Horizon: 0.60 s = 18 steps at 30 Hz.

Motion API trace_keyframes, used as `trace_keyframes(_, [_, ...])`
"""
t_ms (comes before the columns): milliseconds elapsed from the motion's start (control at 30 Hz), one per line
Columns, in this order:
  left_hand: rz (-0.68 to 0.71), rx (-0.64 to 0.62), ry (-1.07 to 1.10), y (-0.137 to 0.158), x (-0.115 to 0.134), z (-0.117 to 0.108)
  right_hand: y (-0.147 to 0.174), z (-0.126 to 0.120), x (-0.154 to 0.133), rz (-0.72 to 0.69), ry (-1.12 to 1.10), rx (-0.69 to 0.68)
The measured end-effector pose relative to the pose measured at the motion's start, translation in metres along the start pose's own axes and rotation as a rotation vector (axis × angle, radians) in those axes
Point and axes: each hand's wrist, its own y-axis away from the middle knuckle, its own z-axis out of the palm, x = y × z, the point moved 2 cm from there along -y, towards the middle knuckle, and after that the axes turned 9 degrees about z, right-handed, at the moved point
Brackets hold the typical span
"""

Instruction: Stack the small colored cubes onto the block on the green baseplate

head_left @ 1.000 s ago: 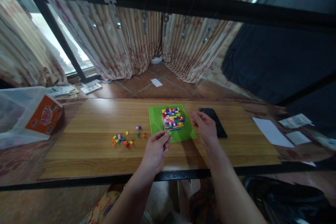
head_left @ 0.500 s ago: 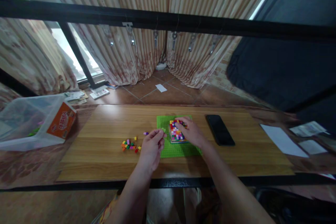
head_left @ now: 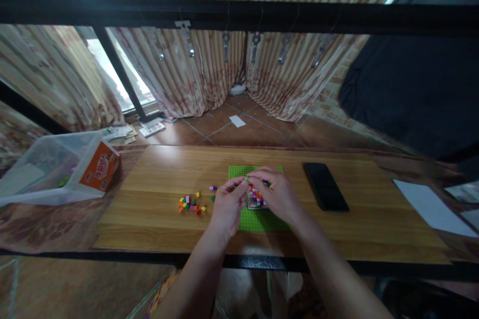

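Two sets of fingers are meeting, left hand pinching a light-green brick, right hand hiding any hold, near a brick stack already standing on the green baseplate, while loose bricks are lying unplaced on the table.

Beyond the table, striped curtains hang over brown floor tiles; a bright window stands beyond the table's left end.

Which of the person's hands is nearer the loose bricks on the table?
The left. The left hand is just right of the loose bricks; the right hand is farther right, over the brick block.
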Motion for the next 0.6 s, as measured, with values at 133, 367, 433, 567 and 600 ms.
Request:
trace_keyframes(133, [0.012, 0.010, 0.003, -0.008, -0.001, 0.005, -0.005, 0.001, 0.003, 0.016, -0.033, 0.033])
trace_keyframes(367, [-0.010, 0.034, -0.022, -0.022, -0.003, 0.005, -0.015, 0.003, 0.011, 0.056, -0.107, 0.048])
trace_keyframes(433, [-0.015, 0.052, -0.053, -0.025, -0.001, 0.001, -0.017, 0.003, 0.017, 0.070, -0.109, 0.066])
trace_keyframes(567, [-0.016, 0.112, -0.115, -0.031, 0.003, -0.010, -0.019, 0.001, 0.029, 0.055, -0.028, 0.042])
trace_keyframes(600, [-0.025, 0.122, -0.133, -0.033, 0.004, -0.013, -0.019, 0.001, 0.031, 0.046, -0.006, 0.016])
